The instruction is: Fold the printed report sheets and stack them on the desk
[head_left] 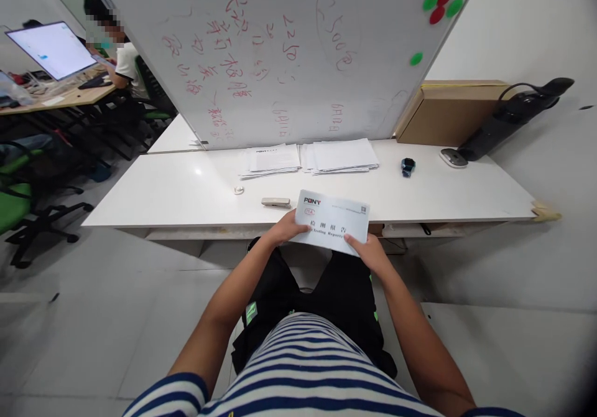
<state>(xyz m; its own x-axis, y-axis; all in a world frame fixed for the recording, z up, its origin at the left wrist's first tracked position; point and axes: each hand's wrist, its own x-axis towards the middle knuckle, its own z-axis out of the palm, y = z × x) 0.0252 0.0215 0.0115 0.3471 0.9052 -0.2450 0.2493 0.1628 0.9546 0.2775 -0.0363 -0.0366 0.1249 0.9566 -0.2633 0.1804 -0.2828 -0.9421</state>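
Two bare hands are holding a white report [332, 219] face up over the near edge of the white desk [186, 187], around the middle of that edge. The left hand [283, 227] is pinching its left side and the right hand [372, 252] its lower right corner; both are nearly closed, thumbs lying on top. The fingers underneath are hiding, so I cannot tell how far they are curling, nor whether the report is one sheet or several.

By my judgement, the step in hand is simply steadying the report between both hands; any move from here is calling for an even grip, so that the paper is not bowing or slipping.

Beside the report's left side, a stapler [276, 203] is lying close to the near edge. Toward the far edge, a left paper stack [275, 157] and a right paper stack [345, 154] are sitting below the whiteboard [303, 115], while a watch [408, 167] is resting nearer the far right corner.
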